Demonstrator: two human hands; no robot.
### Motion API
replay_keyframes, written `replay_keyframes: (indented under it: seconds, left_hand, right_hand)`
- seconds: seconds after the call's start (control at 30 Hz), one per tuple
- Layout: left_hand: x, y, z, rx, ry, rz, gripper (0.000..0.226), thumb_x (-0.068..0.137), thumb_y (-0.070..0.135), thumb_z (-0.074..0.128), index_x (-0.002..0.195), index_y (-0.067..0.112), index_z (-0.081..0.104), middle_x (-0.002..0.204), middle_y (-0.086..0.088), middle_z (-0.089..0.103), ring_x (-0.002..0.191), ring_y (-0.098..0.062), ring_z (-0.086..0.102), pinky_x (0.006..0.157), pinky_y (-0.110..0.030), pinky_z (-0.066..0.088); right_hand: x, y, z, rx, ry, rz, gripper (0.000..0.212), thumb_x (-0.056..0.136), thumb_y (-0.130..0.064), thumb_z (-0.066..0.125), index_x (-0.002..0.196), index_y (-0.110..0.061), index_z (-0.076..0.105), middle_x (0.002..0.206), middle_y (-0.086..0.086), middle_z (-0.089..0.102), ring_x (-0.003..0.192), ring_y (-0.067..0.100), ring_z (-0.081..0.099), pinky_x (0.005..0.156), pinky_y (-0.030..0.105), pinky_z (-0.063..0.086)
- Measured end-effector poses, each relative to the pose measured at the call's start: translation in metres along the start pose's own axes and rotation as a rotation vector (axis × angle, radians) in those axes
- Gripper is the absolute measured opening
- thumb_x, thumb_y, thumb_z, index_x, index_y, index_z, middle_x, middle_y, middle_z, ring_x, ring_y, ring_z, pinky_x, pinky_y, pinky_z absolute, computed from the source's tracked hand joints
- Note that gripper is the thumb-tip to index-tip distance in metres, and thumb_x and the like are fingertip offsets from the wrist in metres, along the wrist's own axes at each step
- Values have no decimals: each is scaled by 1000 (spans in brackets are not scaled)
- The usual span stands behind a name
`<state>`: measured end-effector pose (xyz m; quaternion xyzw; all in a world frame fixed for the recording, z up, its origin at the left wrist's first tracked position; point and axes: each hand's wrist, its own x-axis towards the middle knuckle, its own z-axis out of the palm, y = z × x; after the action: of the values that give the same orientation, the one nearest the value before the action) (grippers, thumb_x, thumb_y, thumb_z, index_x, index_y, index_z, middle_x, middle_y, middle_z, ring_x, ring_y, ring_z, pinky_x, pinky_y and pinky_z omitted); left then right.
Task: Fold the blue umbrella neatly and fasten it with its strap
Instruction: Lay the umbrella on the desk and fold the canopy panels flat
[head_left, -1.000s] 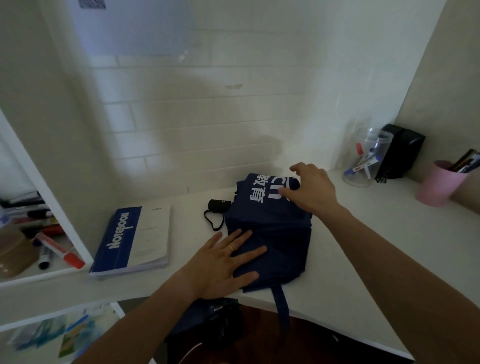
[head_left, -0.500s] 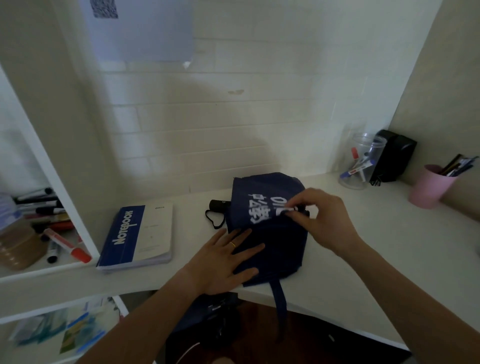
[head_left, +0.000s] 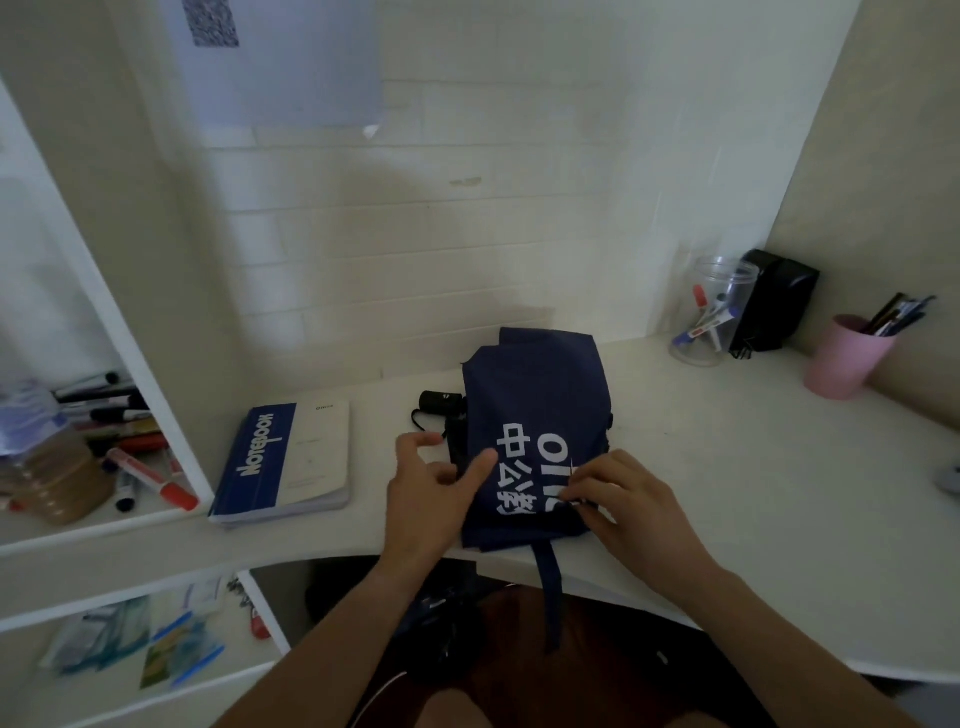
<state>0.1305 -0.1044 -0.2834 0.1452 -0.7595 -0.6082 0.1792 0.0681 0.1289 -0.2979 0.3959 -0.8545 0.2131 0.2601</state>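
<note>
The blue umbrella (head_left: 540, 410) lies collapsed on the white desk (head_left: 727, 493), its dark fabric folded flat with white lettering facing up. Its black handle (head_left: 440, 403) with a wrist loop sticks out at the left. The strap (head_left: 551, 592) hangs from the near end over the desk edge. My right hand (head_left: 628, 504) pinches the fabric edge at the near right corner. My left hand (head_left: 431, 493) hovers at the umbrella's left side, fingers spread, thumb tip touching the cloth.
A blue and white notebook (head_left: 288, 460) lies left of the umbrella. At the back right stand a clear jar of markers (head_left: 711, 317), a black box (head_left: 774, 306) and a pink pen cup (head_left: 844, 358). Shelves with markers (head_left: 140, 467) are at the left.
My right hand drew the far fold of fabric toward me, to the near right corner. My left hand lifted off the cloth and shifted left. The lettering now lies nearer me.
</note>
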Motion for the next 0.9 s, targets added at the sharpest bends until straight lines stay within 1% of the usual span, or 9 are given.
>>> replay_keyframes:
  seconds: [0.07, 0.13, 0.23, 0.3, 0.37, 0.43, 0.57, 0.77, 0.9]
  left_hand:
    - [0, -1, 4, 8, -22, 46, 45, 85, 32, 80, 116, 31, 48, 90, -4, 74, 83, -14, 74, 70, -30, 63]
    - [1, -9, 5, -27, -58, 62, 32, 89, 19, 77, 108, 31, 55, 89, -6, 75, 84, -18, 76, 70, -37, 65]
    - [3, -19, 2, -75, -103, 51, 23, 92, 13, 72, 102, 34, 64, 105, -8, 73, 94, -22, 74, 76, -44, 65]
    - [2, -20, 1, -76, -110, 44, 22, 93, 12, 70, 101, 33, 67, 111, -7, 72, 97, -21, 74, 76, -43, 65]
    - [1, -21, 1, -90, -118, 27, 21, 95, 10, 68, 102, 30, 67, 110, -6, 73, 97, -20, 74, 76, -42, 65]
    - [0, -21, 3, -112, -133, 8, 21, 96, 9, 66, 105, 27, 65, 108, -5, 74, 97, -20, 74, 77, -41, 65]
    - [0, -21, 5, -182, -153, -38, 25, 98, 3, 61, 113, 24, 60, 108, -6, 76, 95, -18, 75, 76, -36, 64]
    - [1, -18, 4, -171, -213, -41, 41, 99, -7, 49, 117, 25, 68, 122, -1, 71, 106, -15, 71, 82, -31, 63]
    - [5, -16, 6, -177, -167, -75, 24, 99, 6, 60, 115, 19, 72, 112, -5, 75, 89, -19, 76, 74, -27, 60]
  right_hand:
    - [-5, 1, 2, 1, 5, -10, 20, 77, -11, 83, 95, -19, 77, 103, -5, 69, 97, 13, 62, 81, 26, 56]
    - [-9, 1, 3, 52, 16, 99, 26, 77, -18, 85, 101, -24, 75, 112, -9, 63, 106, 7, 56, 88, 18, 50]
    - [-4, -4, -4, 394, 120, 584, 36, 80, -27, 83, 112, -33, 67, 118, -19, 58, 103, -2, 57, 81, 16, 50]
    - [8, -2, -10, 681, 270, 928, 25, 88, -21, 74, 113, -24, 68, 110, -9, 69, 89, 7, 66, 72, 27, 52]
    - [18, 3, -15, 837, 317, 1103, 17, 92, -17, 69, 109, -14, 70, 100, 3, 75, 74, 16, 69, 62, 31, 49]
    - [25, 5, -16, 857, 234, 1136, 15, 93, -19, 68, 105, -12, 70, 94, 5, 76, 70, 19, 70, 56, 31, 49]
    - [32, -3, -12, 946, 52, 1215, 25, 87, -22, 77, 106, -10, 66, 97, 11, 75, 77, 26, 74, 65, 34, 60]
    - [31, -7, -13, 1000, 145, 1190, 32, 81, -3, 80, 107, -5, 62, 99, 18, 74, 87, 28, 73, 72, 34, 61]
    - [30, -11, -12, 985, 87, 1200, 32, 79, -12, 84, 104, -6, 65, 100, 16, 73, 87, 27, 72, 68, 33, 60]
